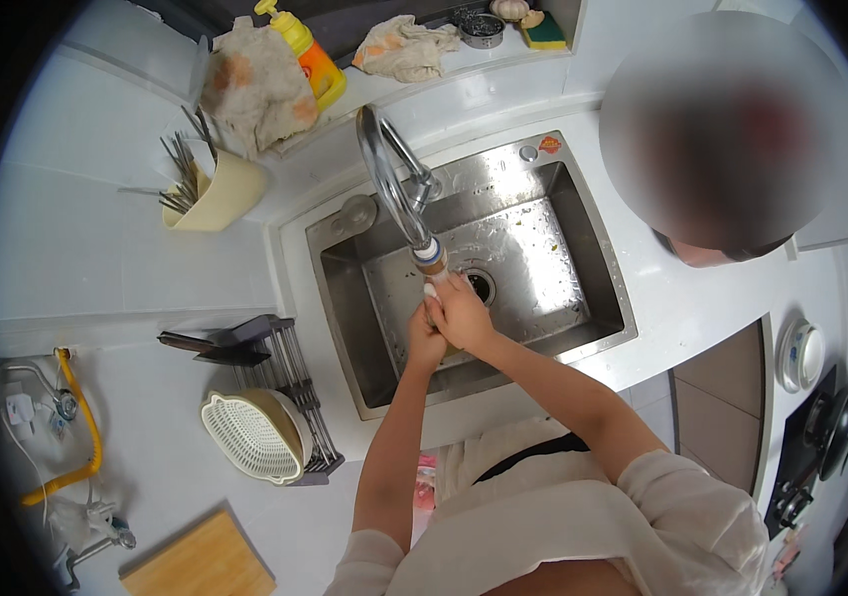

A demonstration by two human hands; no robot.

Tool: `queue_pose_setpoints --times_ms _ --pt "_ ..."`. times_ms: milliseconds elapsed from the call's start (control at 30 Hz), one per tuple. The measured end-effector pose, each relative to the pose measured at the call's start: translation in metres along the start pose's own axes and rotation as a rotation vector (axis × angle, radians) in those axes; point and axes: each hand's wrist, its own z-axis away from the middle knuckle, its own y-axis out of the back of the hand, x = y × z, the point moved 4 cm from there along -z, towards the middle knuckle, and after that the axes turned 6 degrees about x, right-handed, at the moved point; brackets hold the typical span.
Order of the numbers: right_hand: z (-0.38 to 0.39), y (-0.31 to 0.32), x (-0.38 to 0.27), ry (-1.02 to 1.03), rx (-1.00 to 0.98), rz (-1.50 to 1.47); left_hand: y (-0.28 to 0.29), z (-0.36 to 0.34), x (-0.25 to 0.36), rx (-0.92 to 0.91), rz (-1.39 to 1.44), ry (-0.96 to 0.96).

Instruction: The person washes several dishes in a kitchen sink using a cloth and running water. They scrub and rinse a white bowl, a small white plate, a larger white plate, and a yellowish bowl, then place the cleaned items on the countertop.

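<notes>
Both hands meet over the steel sink (598,278), directly below the spout of the chrome faucet (384,179). My left hand (425,343) is curled, its fingers partly covered by the other hand. Across it lies my right hand (462,313), fingers bent and pressed in. A small whitish patch shows between them under the spout; whether it is water, foam or an object I cannot tell. The drain (481,286) is just beyond my right hand. Water drops and small scraps dot the sink floor.
Left of the sink stand a dish rack (290,377) and a cream strainer basket (253,437). A cutting board (201,558) lies lower left. A utensil holder (220,194), yellow pump bottle (310,60) and rags line the back. A blurred round patch hides the upper right.
</notes>
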Motion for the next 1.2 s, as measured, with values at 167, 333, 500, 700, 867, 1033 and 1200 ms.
queue_pose_setpoints --times_ms 167,333,500,700,867,1033,1200 --pt "-0.035 -0.001 0.041 -0.474 -0.352 0.015 0.004 0.031 0.020 -0.115 -0.137 -0.040" --pt "-0.013 -0.025 0.113 -1.163 -0.554 -0.983 0.010 0.035 0.033 -0.085 -0.085 -0.103" --pt "0.027 -0.026 0.099 -1.492 -0.466 -1.340 0.018 0.037 0.001 -0.078 0.024 -0.008" --pt "0.033 -0.026 0.111 -1.335 -0.361 -1.293 0.031 0.029 -0.048 -0.368 -0.474 -0.041" --pt "0.008 -0.022 0.084 -0.958 -0.202 -1.071 0.016 0.020 -0.009 -0.489 -0.035 0.180" --pt "0.009 -0.022 0.060 -0.418 -0.062 -0.759 0.014 -0.002 0.000 -0.193 0.412 0.618" --pt "0.015 0.009 0.011 -0.221 -0.149 -0.593 0.037 -0.006 -0.041 -0.196 0.106 0.262"
